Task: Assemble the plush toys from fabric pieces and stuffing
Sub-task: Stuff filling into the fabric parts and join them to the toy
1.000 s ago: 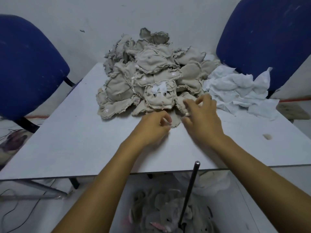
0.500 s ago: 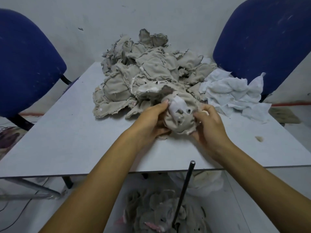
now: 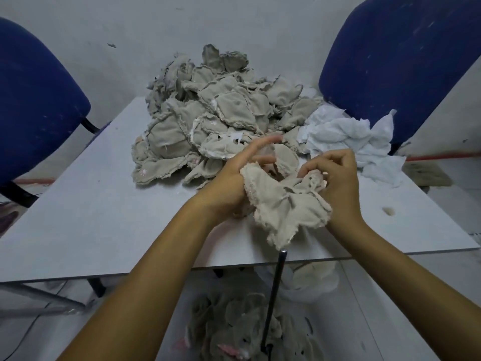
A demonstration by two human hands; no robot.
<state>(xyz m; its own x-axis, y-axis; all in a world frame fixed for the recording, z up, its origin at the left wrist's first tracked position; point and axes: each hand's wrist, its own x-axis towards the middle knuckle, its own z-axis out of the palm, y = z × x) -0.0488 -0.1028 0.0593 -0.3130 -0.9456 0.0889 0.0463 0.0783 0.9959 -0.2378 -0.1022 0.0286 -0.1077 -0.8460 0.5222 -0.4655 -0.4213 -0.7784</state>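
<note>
Both hands lift one limp beige toy skin (image 3: 283,204) above the bench (image 3: 104,217), just in front of the fabric heap (image 3: 221,113). The right hand (image 3: 335,183) pinches its top edge; the left hand (image 3: 234,183) grips its side, forefingers extended, probably seeking the opening for stuffing.

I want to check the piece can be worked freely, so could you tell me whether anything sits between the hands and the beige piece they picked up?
Nothing visible does. The left hand and right hand both have the beige fabric piece directly in their grip, lifted clear of the pile behind it.
</note>
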